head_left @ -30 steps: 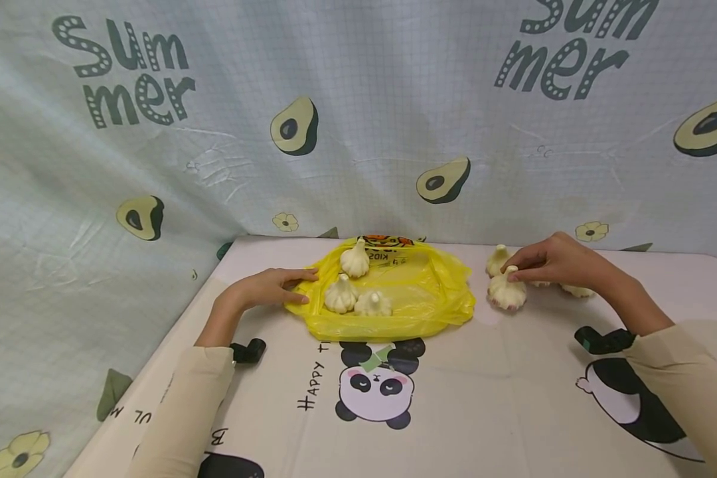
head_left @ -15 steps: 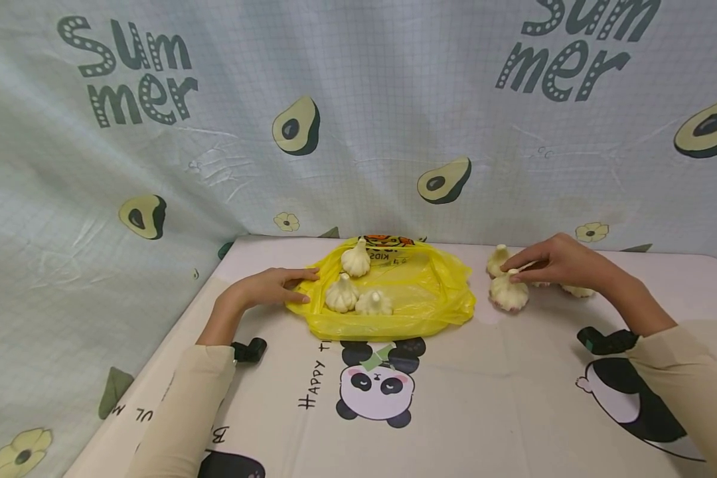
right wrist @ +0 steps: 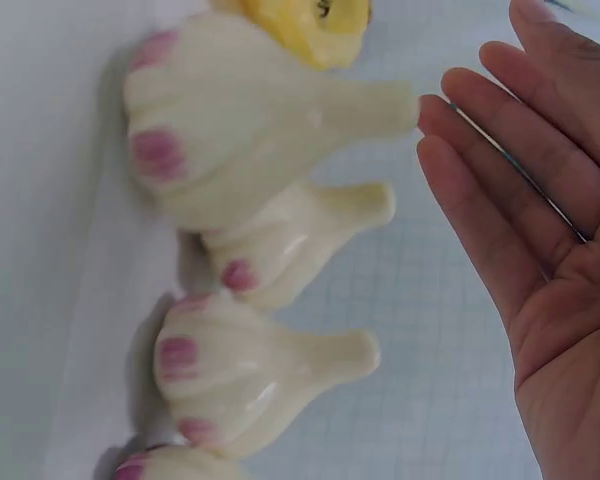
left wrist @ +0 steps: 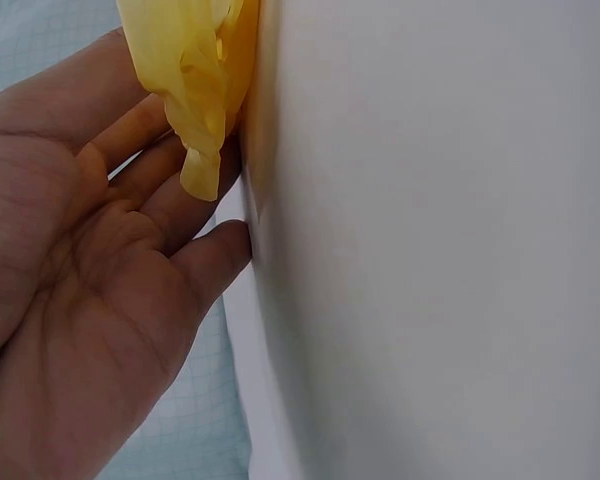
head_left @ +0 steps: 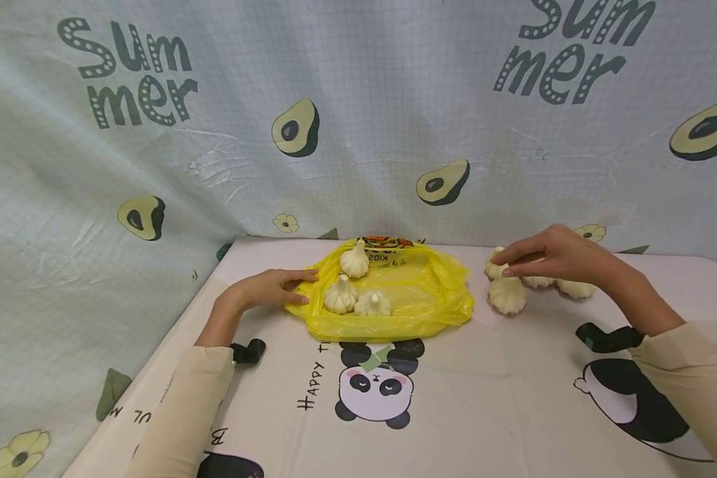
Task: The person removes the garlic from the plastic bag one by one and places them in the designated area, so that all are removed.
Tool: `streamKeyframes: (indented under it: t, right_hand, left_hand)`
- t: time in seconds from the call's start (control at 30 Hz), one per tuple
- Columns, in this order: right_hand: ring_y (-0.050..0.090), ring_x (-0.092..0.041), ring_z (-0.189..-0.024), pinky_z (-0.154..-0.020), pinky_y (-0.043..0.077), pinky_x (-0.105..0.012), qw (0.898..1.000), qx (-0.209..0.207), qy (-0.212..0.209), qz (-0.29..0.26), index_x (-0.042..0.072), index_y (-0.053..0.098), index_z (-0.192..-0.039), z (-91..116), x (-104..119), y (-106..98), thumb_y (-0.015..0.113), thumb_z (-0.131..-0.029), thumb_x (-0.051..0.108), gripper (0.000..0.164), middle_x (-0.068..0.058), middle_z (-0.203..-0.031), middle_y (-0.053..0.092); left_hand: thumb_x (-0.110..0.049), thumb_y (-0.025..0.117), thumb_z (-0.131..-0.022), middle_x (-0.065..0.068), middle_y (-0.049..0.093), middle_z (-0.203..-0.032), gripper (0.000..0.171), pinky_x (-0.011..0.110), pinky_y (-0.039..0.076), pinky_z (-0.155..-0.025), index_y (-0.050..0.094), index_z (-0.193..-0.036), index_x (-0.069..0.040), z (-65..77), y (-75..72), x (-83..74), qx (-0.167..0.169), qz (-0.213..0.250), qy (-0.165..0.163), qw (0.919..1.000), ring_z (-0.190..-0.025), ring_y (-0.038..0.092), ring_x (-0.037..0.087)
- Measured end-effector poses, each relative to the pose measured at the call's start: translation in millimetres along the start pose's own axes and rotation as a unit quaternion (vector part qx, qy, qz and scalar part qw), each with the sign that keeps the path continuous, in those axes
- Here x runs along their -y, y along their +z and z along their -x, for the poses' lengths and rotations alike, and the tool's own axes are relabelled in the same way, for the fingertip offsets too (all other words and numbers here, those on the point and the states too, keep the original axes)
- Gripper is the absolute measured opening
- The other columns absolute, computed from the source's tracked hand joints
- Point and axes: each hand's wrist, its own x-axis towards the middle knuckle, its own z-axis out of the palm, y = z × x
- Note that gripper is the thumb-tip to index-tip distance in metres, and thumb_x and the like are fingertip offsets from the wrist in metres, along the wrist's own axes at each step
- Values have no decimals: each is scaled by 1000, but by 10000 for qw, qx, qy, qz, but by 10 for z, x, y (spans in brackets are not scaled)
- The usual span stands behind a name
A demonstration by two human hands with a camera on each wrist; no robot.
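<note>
A yellow plastic bag (head_left: 421, 325) lies spread on the table with three garlic bulbs inside, one being this bulb (head_left: 340, 295). At its left end my left hand (head_left: 265, 289) holds the edge; bunched yellow plastic (left wrist: 195, 90) lies between thumb and fingers in the left wrist view. My right hand (head_left: 564, 255) hovers above the group of garlic bulbs right of the bag. Its fingers are extended and hold nothing. The nearest garlic bulb (head_left: 507, 296) stands below the fingertips, and its stem (right wrist: 380, 108) points toward them in the right wrist view.
More garlic bulbs stand beside it: one behind (head_left: 494, 269), one at the far right (head_left: 576, 289), and another between, partly under the hand. A patterned cloth (head_left: 358, 166) hangs at the table's back edge. A panda print (head_left: 375, 392) marks the tabletop.
My right hand has let go of the front garlic bulb and lifted slightly, its fingers now apart from the stem. The left hand and the bag have stayed put.
</note>
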Motion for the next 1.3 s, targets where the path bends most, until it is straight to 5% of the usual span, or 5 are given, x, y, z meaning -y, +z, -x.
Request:
streamKeyframes:
  t: [0.2, 0.57, 0.9, 1.3]
  right_hand:
    - [72, -1, -89, -74, 58, -21, 9998, 130, -131, -46, 21, 79, -114, -107, 120, 12, 78, -90, 12, 26, 6, -106, 78]
    - [72, -3, -93, -80, 60, -28, 9994, 303, -7, -165, 16, 78, -117, -301, 252, 74, 76, -92, 17, 24, 6, -109, 77]
    - [73, -9, -98, -80, 60, -28, 9981, 443, -408, -160, 15, 77, -119, -512, 327, 150, 75, -94, 17, 26, -3, -112, 77]
    - [73, -11, -100, -83, 61, -33, 9952, 707, -648, -178, 16, 77, -121, -752, 460, 265, 73, -95, 24, 27, 3, -114, 76]
  left_hand:
    - [-35, 69, -98, 12, 33, -164, 60, 59, 21, -120, 50, -152, -15, 12, -8, -20, 13, -38, -43, 10000, -151, 26, 38]
    - [-35, 69, -97, 12, 32, -165, 61, 59, 20, -121, 50, -152, -15, -4, -31, -21, 43, 7, -18, 10000, -151, 26, 38]
    - [-33, 69, -97, 11, 31, -165, 61, 60, 18, -121, 49, -153, -16, -1, -20, -1, 75, 227, -137, 9996, -152, 23, 37]
    - [-33, 69, -98, 13, 30, -165, 61, 59, 18, -121, 49, -152, -15, -5, -10, -1, 91, 149, -71, 9998, -152, 23, 38]
